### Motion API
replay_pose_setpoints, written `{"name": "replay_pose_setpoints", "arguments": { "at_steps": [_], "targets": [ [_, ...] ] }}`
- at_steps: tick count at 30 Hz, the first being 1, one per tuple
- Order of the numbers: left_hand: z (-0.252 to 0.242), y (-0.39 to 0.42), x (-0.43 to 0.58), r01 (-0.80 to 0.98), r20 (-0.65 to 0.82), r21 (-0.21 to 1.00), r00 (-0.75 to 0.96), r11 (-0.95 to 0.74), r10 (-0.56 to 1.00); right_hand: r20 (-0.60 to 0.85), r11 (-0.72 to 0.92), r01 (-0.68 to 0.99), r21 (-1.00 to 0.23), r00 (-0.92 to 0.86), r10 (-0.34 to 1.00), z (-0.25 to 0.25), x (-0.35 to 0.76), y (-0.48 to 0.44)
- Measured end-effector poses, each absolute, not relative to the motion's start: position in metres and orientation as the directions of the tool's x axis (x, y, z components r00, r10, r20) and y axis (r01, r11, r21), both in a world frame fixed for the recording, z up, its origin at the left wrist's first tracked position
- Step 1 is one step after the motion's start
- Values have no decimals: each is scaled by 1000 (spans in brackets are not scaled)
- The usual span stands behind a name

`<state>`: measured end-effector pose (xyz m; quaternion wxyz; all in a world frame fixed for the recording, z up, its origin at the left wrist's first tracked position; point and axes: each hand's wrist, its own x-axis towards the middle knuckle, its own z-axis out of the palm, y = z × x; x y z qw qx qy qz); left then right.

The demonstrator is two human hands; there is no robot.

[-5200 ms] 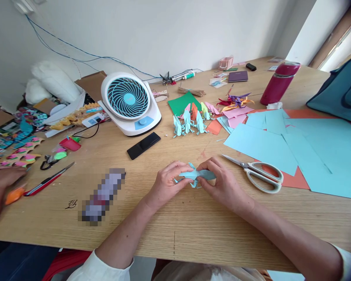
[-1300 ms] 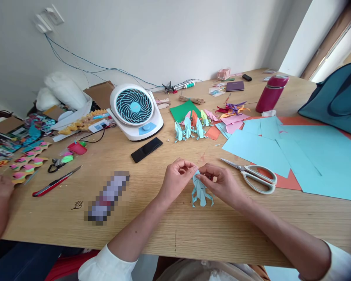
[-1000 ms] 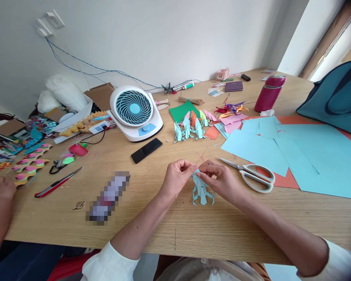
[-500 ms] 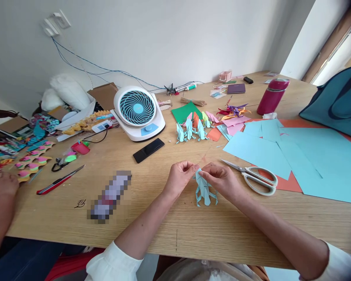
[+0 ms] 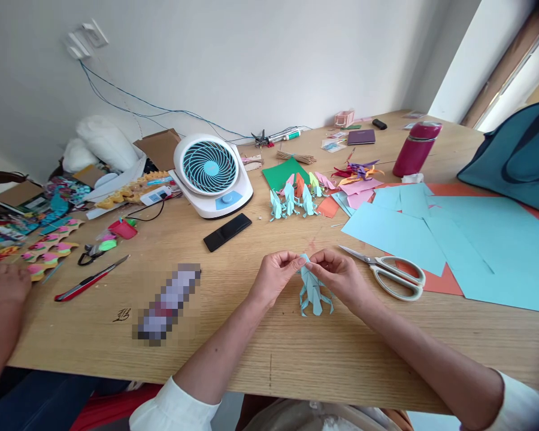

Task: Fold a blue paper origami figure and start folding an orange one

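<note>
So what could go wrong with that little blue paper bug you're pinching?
The left hand and right hand both pinch the tip of the blue paper bug; pulling too hard might tear the thin fold. Its skinny legs hang near the table and could bend if pressed down. The scissors lie close to the right hand, so a quick move might brush the blades.

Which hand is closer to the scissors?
The right hand. It pinches the blue paper figure just beside the blade tips of the scissors; the left hand pinches the same figure from its other side, farther away.
</note>
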<state>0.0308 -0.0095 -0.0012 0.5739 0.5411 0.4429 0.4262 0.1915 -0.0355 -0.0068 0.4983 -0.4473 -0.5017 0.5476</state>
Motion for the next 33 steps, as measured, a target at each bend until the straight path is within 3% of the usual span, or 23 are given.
{"name": "replay_pose_setpoints", "arguments": {
  "at_steps": [13,20,33],
  "targets": [
    [-9,-8,27,113,32,992,242,-61,970,-23,-35,-147,-988,-87,996,-10,193,-35],
    [-4,-12,29,296,142,928,275,-225,951,-81,-114,-240,-964,-146,986,-9,194,-34],
    [-1,-13,28,284,141,931,299,-229,944,-136,-175,-301,-938,-146,980,-16,194,-34]
  ]
}}
